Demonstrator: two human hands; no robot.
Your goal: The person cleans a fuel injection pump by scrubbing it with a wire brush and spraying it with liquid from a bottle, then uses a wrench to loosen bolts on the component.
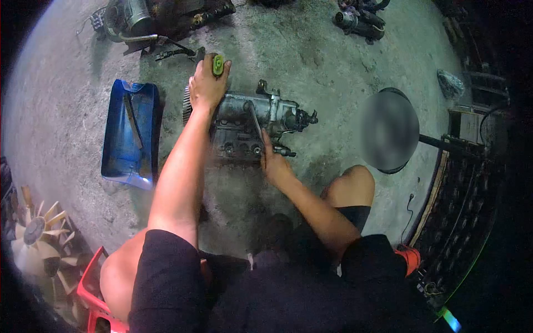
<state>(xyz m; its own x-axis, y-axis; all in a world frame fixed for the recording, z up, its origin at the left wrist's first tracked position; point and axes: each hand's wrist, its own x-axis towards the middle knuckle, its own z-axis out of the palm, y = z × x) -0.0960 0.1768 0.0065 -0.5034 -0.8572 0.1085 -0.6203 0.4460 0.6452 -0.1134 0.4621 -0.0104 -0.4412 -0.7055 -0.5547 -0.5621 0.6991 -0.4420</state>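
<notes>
Left hand [208, 87] curled around a green handle [217, 65], right hand [273, 165] around a metal tool [255, 119], above a metal assembly [233, 106]

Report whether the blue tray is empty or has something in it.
Not empty, though far from full: a long, narrow strip lies inside the blue tray, with bare blue floor visible around it.

i face a dull metal housing [236, 109]; left of it, a glossy plastic tray [117, 141]; under it, rough concrete [327, 72].
</notes>
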